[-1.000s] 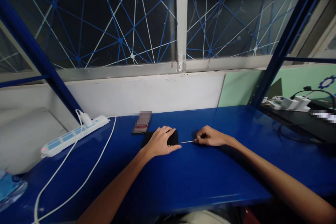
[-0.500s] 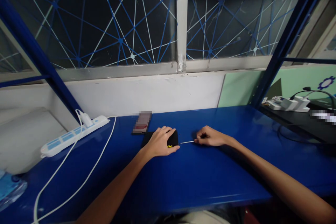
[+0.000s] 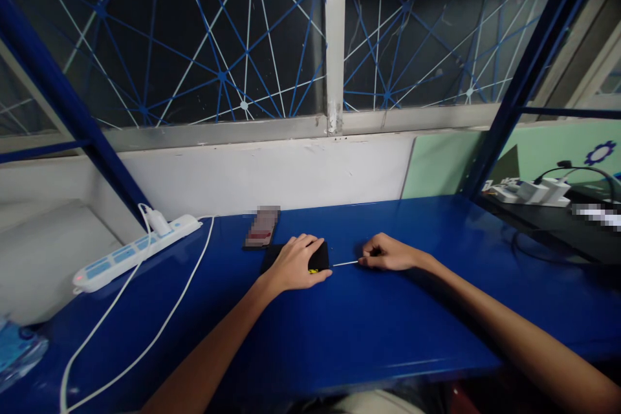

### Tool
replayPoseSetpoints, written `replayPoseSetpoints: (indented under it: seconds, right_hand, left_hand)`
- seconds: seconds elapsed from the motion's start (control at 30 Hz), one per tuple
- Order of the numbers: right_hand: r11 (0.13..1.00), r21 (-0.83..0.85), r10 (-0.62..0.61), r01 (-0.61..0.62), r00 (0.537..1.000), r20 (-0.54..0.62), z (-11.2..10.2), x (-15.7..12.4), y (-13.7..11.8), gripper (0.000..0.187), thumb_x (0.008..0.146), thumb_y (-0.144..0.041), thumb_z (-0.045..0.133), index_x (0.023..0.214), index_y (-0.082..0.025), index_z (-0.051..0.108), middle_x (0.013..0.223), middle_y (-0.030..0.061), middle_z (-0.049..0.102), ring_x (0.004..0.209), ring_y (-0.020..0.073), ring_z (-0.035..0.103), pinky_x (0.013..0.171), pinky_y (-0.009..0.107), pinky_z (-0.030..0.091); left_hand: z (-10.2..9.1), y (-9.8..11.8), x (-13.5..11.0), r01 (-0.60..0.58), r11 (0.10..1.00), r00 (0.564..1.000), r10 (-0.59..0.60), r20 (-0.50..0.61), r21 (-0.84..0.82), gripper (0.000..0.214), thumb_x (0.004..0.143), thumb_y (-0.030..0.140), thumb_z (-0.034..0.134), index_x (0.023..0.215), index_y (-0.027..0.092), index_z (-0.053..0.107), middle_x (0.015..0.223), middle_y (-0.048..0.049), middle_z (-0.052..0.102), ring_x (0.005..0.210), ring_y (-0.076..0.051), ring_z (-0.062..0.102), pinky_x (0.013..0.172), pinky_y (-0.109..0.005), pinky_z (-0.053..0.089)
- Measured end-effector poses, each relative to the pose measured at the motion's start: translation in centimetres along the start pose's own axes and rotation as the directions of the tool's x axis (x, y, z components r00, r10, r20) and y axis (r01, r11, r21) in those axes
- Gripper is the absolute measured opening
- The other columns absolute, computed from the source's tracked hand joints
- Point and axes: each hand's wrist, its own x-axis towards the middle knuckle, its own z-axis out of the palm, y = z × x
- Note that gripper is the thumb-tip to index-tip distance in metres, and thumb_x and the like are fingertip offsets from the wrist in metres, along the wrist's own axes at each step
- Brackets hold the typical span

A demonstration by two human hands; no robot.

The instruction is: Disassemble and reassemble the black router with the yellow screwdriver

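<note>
My left hand lies over a flat black object on the blue table, fingers across its top and thumb along its near right edge. A bit of yellow shows between thumb and forefinger; what it belongs to is hidden. My right hand is closed in a pinch around a slim tool, apparently a screwdriver. Its thin silver shaft points left and ends at or just short of the black object's right side. The handle is covered by my fingers.
Behind my left hand lies a phone. On the left are a white power strip with a loose white cable and a blue plastic packet. White plugs and dark cables sit at the right. Blue metal posts flank the table.
</note>
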Motion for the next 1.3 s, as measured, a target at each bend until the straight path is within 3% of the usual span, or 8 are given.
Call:
replayPoseSetpoints:
  seconds: [0.33,0.47,0.67,0.87,1.07,1.17,1.3]
  right_hand:
    - [1.000,0.016,-0.025,0.024,1.000,0.019,-0.1,-0.4,-0.2,0.042,0.080,-0.052,0.060,0.061,-0.016,0.052,0.053,-0.0056,0.041,0.048,0.0077,0.032,0.047,0.022,0.025]
    - [0.999,0.016,-0.049,0.049,0.998,-0.029,-0.2,-0.5,-0.6,0.042,0.075,-0.054,0.066,0.063,-0.016,0.052,0.057,-0.0057,0.041,0.052,0.0080,0.032,0.050,0.022,0.027]
    - [0.996,0.088,0.019,-0.017,1.000,-0.022,-0.2,-0.6,-1.0,0.044,0.092,-0.048,0.043,0.068,-0.014,0.058,0.060,-0.0003,0.052,0.052,0.0104,0.043,0.051,0.024,0.032]
    - [1.000,-0.025,-0.003,0.004,0.999,0.048,-0.5,-0.7,-1.0,0.045,0.092,-0.047,0.045,0.069,-0.013,0.065,0.058,0.0002,0.055,0.050,0.0096,0.040,0.050,0.024,0.029]
    - [0.996,0.092,-0.005,-0.002,0.998,0.070,-0.7,-1.1,-1.2,0.042,0.084,-0.056,0.056,0.077,-0.015,0.060,0.057,-0.0053,0.043,0.049,0.0076,0.034,0.046,0.022,0.024]
    - [0.985,0.165,0.039,-0.057,0.994,0.106,-0.4,-1.2,-1.3,0.040,0.084,-0.056,0.056,0.081,-0.016,0.057,0.058,-0.0051,0.046,0.046,0.0072,0.037,0.045,0.022,0.027]
    - [0.994,0.104,-0.024,0.022,1.000,0.017,0.0,-0.9,-1.2,0.037,0.082,-0.053,0.061,0.078,-0.016,0.055,0.060,-0.0043,0.046,0.051,0.0081,0.036,0.047,0.022,0.026]
  left_hand:
    - [-0.1,0.1,-0.1,-0.002,1.000,1.000,0.002,0.006,-0.009,0.067,0.083,0.061,0.053,0.133,0.017,0.050,0.129,-0.0149,0.056,0.116,-0.033,0.051,0.097,-0.050,0.040]
    - [-0.1,0.3,-0.1,0.010,1.000,1.000,-0.010,0.015,-0.009,0.068,0.084,0.063,0.050,0.135,0.018,0.049,0.131,-0.0149,0.054,0.118,-0.035,0.050,0.099,-0.053,0.038]
    - [-0.1,0.3,-0.2,0.003,1.000,1.000,-0.003,0.025,0.001,0.068,0.085,0.062,0.050,0.135,0.016,0.049,0.130,-0.0158,0.055,0.117,-0.034,0.050,0.098,-0.051,0.039]
    - [0.0,0.3,-0.2,0.008,1.000,1.000,-0.008,0.017,-0.005,0.068,0.084,0.062,0.051,0.136,0.018,0.048,0.131,-0.0155,0.055,0.118,-0.034,0.049,0.100,-0.050,0.037]
    - [0.0,0.3,-0.2,0.021,1.000,1.000,-0.021,0.020,-0.012,0.069,0.084,0.061,0.052,0.136,0.017,0.047,0.133,-0.0151,0.054,0.121,-0.035,0.048,0.101,-0.053,0.036]
    - [0.0,0.3,-0.2,0.030,1.000,0.999,-0.030,0.025,0.003,0.067,0.084,0.060,0.052,0.135,0.017,0.048,0.134,-0.0152,0.053,0.121,-0.035,0.047,0.101,-0.054,0.036]
    - [0.1,0.3,-0.2,0.016,0.999,1.000,-0.017,0.015,0.029,0.066,0.086,0.058,0.051,0.136,0.015,0.047,0.133,-0.0170,0.053,0.120,-0.034,0.048,0.100,-0.051,0.037]
